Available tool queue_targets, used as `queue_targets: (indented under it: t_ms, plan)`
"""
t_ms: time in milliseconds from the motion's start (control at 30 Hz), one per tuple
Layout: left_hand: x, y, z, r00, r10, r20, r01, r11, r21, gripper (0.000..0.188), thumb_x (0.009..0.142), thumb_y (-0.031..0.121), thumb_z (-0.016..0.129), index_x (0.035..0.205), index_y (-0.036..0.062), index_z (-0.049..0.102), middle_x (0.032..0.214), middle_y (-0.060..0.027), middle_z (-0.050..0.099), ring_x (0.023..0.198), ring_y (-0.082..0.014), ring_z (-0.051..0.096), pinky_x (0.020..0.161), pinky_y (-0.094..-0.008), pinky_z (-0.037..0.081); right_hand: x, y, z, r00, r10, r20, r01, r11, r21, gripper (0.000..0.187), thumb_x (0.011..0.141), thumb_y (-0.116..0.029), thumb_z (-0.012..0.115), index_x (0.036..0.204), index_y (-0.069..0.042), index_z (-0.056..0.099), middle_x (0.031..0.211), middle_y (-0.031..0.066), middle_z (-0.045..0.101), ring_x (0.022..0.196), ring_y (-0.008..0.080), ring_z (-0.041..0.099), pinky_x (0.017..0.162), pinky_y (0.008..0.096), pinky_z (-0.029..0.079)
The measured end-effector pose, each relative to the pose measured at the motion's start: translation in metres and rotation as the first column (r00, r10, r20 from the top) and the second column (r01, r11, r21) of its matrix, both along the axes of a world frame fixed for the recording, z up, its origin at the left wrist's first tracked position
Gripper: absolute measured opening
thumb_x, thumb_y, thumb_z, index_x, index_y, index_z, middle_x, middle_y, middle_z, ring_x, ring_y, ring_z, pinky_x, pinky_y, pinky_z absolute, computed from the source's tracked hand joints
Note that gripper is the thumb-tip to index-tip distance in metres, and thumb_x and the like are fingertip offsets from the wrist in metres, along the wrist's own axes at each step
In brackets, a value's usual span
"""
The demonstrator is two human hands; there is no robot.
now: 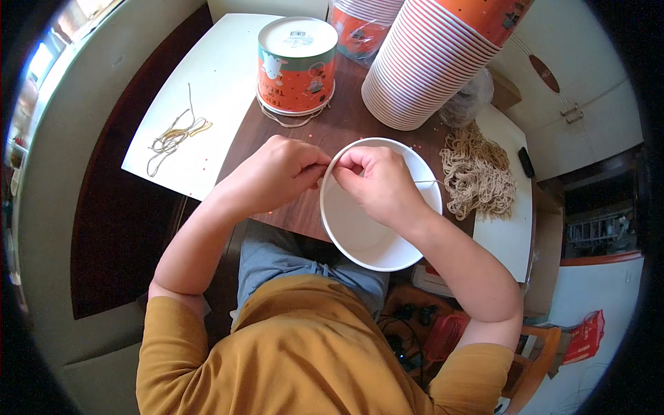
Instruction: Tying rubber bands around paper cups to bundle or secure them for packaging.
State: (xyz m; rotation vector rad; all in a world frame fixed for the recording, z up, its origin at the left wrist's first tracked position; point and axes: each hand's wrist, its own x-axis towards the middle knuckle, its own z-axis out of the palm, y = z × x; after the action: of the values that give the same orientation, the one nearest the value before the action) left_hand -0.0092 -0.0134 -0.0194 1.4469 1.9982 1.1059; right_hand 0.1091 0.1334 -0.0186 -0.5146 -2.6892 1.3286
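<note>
A white-lined paper bucket tilts toward me at the table's near edge, its open mouth facing up. Inside its mouth, my right hand is closed in a pinch against the left part of the rim. A thin cord stretches from the bucket's right rim to this hand and disappears under it. My left hand pinches just outside the same stretch of rim, its fingertips almost meeting the right ones; what lies between them is hidden.
An orange and green bucket stands upside down behind my left hand, cord around its base. Nested buckets lean at the back right. A heap of beige cords lies on the right; a few loose cords lie on the white left panel.
</note>
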Motion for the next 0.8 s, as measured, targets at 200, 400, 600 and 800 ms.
queue_targets:
  t_ms: [200, 400, 600, 800]
  plan:
    - [0.001, 0.000, -0.012, 0.975, -0.004, -0.223, 0.038, 0.988, 0.150, 0.015, 0.078, 0.007, 0.062, 0.089, -0.0023, 0.066, 0.080, -0.0181, 0.065, 0.074, -0.0341, 0.064, 0.068, -0.0371, 0.052, 0.002, 0.000, 0.004, 0.997, 0.048, 0.053, -0.046, 0.999, -0.027, 0.012, 0.085, -0.009, 0.063, 0.087, 0.001, 0.069, 0.068, 0.0036, 0.064, 0.061, 0.0055, 0.055, 0.056, 0.0250, 0.045]
    - [0.000, -0.010, -0.020, 0.966, 0.172, 0.194, -0.184, 0.982, 0.045, 0.011, 0.080, 0.008, 0.057, 0.082, -0.0022, 0.061, 0.066, -0.0074, 0.058, 0.061, -0.0157, 0.058, 0.058, -0.0306, 0.048, 0.016, 0.022, 0.014, 0.991, 0.119, 0.065, -0.127, 0.981, 0.146, 0.015, 0.082, -0.009, 0.065, 0.093, 0.001, 0.067, 0.079, 0.0095, 0.068, 0.068, 0.0114, 0.060, 0.063, 0.0287, 0.049]
    - [-0.010, -0.018, -0.049, 0.710, -0.032, 0.703, -0.210, 0.944, 0.255, 0.008, 0.086, 0.004, 0.046, 0.085, 0.0029, 0.054, 0.091, -0.0055, 0.060, 0.081, -0.0090, 0.055, 0.074, -0.0245, 0.046, 0.034, 0.047, 0.023, 0.992, 0.111, -0.055, -0.089, 0.947, 0.308, 0.013, 0.080, -0.006, 0.066, 0.090, 0.002, 0.066, 0.078, 0.0104, 0.067, 0.064, 0.0134, 0.060, 0.060, 0.0277, 0.048]
    - [0.003, -0.014, -0.053, 0.231, -0.449, 0.863, -0.477, 0.721, 0.503, 0.015, 0.087, 0.011, 0.037, 0.091, 0.0064, 0.050, 0.088, -0.0163, 0.061, 0.073, -0.0187, 0.055, 0.076, -0.0297, 0.047, 0.042, 0.080, 0.016, 0.986, -0.074, -0.147, 0.096, 0.984, 0.151, 0.009, 0.084, -0.007, 0.066, 0.087, 0.002, 0.066, 0.073, 0.0023, 0.064, 0.065, 0.0062, 0.056, 0.059, 0.0240, 0.046]
